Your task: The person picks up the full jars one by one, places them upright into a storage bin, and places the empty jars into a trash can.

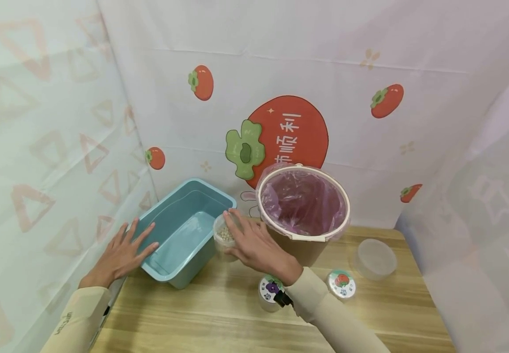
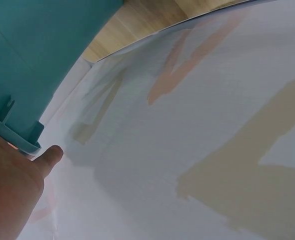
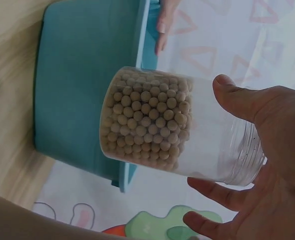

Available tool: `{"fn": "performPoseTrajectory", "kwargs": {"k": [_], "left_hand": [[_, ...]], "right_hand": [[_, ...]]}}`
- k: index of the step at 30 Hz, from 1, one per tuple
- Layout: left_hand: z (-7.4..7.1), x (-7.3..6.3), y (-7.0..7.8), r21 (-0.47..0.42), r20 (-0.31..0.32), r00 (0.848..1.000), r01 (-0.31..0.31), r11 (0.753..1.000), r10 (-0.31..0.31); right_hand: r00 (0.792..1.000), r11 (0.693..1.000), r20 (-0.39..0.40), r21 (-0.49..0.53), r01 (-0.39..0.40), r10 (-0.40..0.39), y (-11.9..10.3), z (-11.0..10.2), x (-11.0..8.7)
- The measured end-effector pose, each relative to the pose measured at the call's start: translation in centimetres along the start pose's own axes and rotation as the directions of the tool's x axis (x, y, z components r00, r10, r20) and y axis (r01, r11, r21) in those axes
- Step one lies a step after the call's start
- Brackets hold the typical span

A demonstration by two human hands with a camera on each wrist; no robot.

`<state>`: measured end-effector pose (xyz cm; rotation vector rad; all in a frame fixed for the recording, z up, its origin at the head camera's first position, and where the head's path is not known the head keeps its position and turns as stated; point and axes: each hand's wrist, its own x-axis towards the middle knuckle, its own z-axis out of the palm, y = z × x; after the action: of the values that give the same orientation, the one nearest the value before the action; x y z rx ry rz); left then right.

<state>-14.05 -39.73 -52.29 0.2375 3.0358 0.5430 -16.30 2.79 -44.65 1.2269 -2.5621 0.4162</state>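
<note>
My right hand (image 1: 254,245) grips a clear plastic jar (image 3: 207,135) near its threaded mouth, thumb on one side and fingers on the other. Small beige balls (image 3: 142,120) fill roughly half of it or a little more. No lid shows on the jar, which is beside the right long wall of a blue-green plastic tub (image 1: 185,245). On the tub's left rim lies my left hand (image 1: 124,255), its fingers spread and reaching over the edge. The left wrist view catches only part of that hand (image 2: 12,185) against the tub's outside.
Right of the tub stands a bin (image 1: 304,238) lined with a purple bag. Two small containers with printed lids, one purple (image 1: 269,289) and one with red fruit (image 1: 341,283), sit on the wooden table (image 1: 219,318). A translucent round lid or dish (image 1: 376,259) lies farther right.
</note>
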Motion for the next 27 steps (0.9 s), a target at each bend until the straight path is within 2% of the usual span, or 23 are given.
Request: {"fn": "performPoseTrajectory", "kwargs": {"k": [5, 14, 21, 27], "left_hand": [[0.0, 0.1, 0.0, 0.007, -0.009, 1.000, -0.003, 1.000, 0.003], [0.3, 0.0, -0.1, 0.015, -0.020, 1.000, 0.009, 1.000, -0.008], [0.6, -0.1, -0.1, 0.011, -0.011, 1.000, 0.029, 1.000, -0.029], [0.4, 0.1, -0.1, 0.026, -0.018, 0.999, 0.029, 0.999, -0.029]], "right_hand": [[1.000, 1.000, -0.007, -0.016, -0.005, 0.005, 0.0, -0.4, 1.1], [0.995, 0.994, 0.083, 0.095, -0.054, 0.047, -0.7, -1.1, 3.6], [0.994, 0.996, 0.100, 0.069, -0.053, 0.046, -0.7, -0.4, 6.0], [0.986, 0.994, 0.142, 0.065, -0.093, 0.083, -0.9, -0.2, 8.3]]}}
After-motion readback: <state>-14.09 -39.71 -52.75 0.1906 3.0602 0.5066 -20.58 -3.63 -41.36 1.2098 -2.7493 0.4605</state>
